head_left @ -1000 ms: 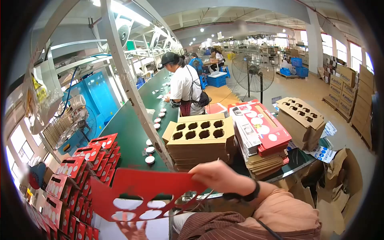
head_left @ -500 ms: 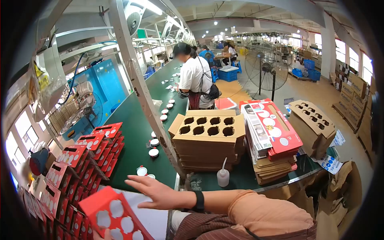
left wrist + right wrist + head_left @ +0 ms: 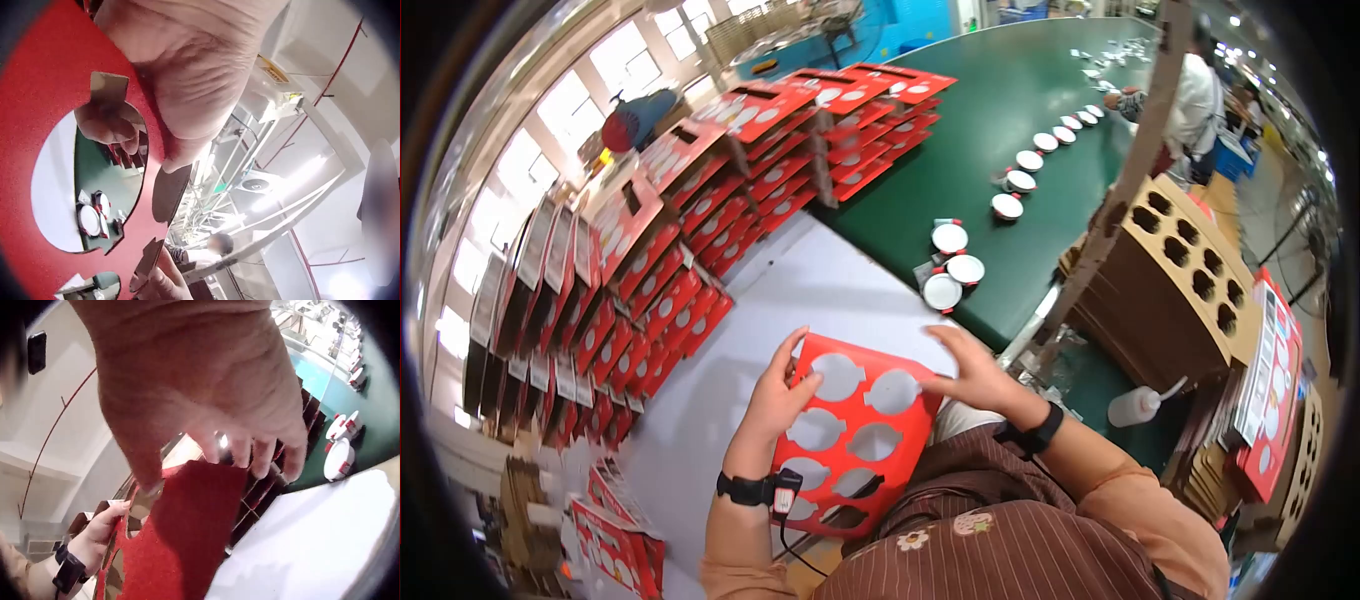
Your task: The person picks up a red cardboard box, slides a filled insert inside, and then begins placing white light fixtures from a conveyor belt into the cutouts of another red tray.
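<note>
A red cardboard carton (image 3: 905, 440) with round cut-outs in two rows is held over the white tabletop, close to the person's apron. The left hand (image 3: 781, 392) grips its left edge, thumb over the face beside a cut-out and fingers behind. In the left wrist view the red panel (image 3: 31, 112) fills the left side, and some fingers show through a hole. The right hand (image 3: 975, 378) is at the carton's upper right corner. Its thumb touches the edge by a hole, while the other fingers (image 3: 262, 456) reach out, extended and spread.
Stacked red cartons (image 3: 770, 110) rise at the left of the white tabletop (image 3: 690, 400). White round lamps (image 3: 965, 270) line the green belt (image 3: 960, 110). At right stand a brown cardboard insert stack (image 3: 1180, 270), a squeeze bottle (image 3: 1135, 406) and flat red cartons (image 3: 1275, 400).
The head view has swung down and left. The carton now sits nearer the body with its holed face up. The right hand, apart from it half a second ago, has come to its edge.
</note>
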Demonstrator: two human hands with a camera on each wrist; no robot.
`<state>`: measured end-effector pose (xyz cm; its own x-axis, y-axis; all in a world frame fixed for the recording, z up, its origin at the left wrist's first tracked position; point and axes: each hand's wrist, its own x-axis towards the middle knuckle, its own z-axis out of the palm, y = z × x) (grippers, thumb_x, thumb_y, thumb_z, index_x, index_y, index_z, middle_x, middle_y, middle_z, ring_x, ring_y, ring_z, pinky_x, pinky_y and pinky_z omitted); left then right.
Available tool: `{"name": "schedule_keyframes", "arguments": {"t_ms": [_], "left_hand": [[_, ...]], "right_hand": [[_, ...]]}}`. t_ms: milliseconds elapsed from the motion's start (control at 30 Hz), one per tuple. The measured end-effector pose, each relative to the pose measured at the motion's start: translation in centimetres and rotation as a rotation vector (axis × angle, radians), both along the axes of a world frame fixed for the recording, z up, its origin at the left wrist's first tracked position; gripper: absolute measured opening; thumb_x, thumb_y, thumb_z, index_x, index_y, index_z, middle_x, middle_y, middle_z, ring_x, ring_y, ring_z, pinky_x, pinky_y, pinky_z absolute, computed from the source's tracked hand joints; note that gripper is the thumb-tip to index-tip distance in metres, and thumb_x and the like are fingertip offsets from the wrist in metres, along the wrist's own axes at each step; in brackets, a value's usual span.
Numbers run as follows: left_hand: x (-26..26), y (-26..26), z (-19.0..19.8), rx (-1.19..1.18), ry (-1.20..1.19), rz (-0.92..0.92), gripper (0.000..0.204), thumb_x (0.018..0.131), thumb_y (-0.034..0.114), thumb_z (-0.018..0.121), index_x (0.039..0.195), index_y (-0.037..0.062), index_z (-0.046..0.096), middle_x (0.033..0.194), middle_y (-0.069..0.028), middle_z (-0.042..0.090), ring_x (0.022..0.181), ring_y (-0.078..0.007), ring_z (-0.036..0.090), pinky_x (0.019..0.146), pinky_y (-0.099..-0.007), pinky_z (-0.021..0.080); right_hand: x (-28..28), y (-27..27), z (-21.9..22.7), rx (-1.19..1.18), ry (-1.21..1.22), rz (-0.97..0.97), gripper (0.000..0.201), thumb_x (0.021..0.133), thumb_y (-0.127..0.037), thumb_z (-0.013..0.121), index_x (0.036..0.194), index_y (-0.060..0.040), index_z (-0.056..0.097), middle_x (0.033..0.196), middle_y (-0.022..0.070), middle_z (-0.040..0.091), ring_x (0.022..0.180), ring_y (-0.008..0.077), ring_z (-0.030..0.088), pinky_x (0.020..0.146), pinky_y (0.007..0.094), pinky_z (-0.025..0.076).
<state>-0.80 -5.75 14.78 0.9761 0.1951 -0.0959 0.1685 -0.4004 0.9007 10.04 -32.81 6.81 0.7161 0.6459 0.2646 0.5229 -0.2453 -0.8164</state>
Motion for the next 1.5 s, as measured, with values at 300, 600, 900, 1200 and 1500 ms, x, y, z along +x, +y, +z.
{"name": "schedule_keyframes", "arguments": {"t_ms": [300,600,900,1200,1500], "left_hand": [[3.1,0.3,-5.1,-0.120,0.215,0.075,0.060,0.086,0.014,0.061,0.141,0.0135,0.037,0.094,-0.0043,0.059,0.075,-0.0090,0.055,0.057,-0.0248,0.048],[2.4,4.2,-12.5,0.042,0.294,0.228,0.056,0.085,0.029,0.064,0.130,0.0022,0.044,0.104,-0.0139,0.063,0.091,-0.0230,0.063,0.075,-0.0322,0.051],[2.7,4.0,-15.3,0.570,0.100,0.248,0.058,0.083,0.033,0.064,0.129,0.0019,0.047,0.122,-0.0189,0.053,0.113,-0.0338,0.051,0.095,-0.0401,0.042],[4.0,-3.0,-6.9,0.362,-0.491,0.107,0.051,0.078,0.009,0.068,0.125,0.0030,0.053,0.124,-0.0157,0.054,0.115,-0.0308,0.051,0.098,-0.0389,0.041],[0.3,-4.9,-5.3,-0.249,-0.356,0.033,0.036,0.085,0.007,0.065,0.120,0.0041,0.057,0.107,-0.0100,0.064,0.095,-0.0167,0.062,0.082,-0.0294,0.050]], "right_hand": [[-0.3,2.6,-2.7,0.328,1.231,0.102,0.083,0.085,-0.030,0.066,0.147,-0.0067,0.016,0.138,0.0163,0.037,0.115,0.0250,0.049,0.088,0.0358,0.047],[11.6,1.5,-4.4,-0.716,0.087,-0.528,0.045,0.081,-0.043,0.061,0.093,0.0006,0.064,0.090,0.0200,0.066,0.087,0.0357,0.063,0.075,0.0433,0.049],[13.7,5.3,-8.1,-0.358,0.204,-0.739,0.039,0.074,-0.027,0.073,0.094,0.0005,0.055,0.088,0.0168,0.065,0.069,0.0239,0.066,0.064,0.0368,0.052],[4.7,6.5,-2.6,0.314,0.346,-0.132,0.036,0.073,-0.001,0.075,0.097,-0.0021,0.048,0.081,0.0065,0.059,0.068,0.0113,0.056,0.059,0.0258,0.047],[-0.7,5.7,0.7,0.326,0.315,0.134,0.038,0.074,-0.006,0.077,0.101,-0.0018,0.051,0.087,0.0045,0.059,0.077,0.0106,0.055,0.073,0.0258,0.047]]}}
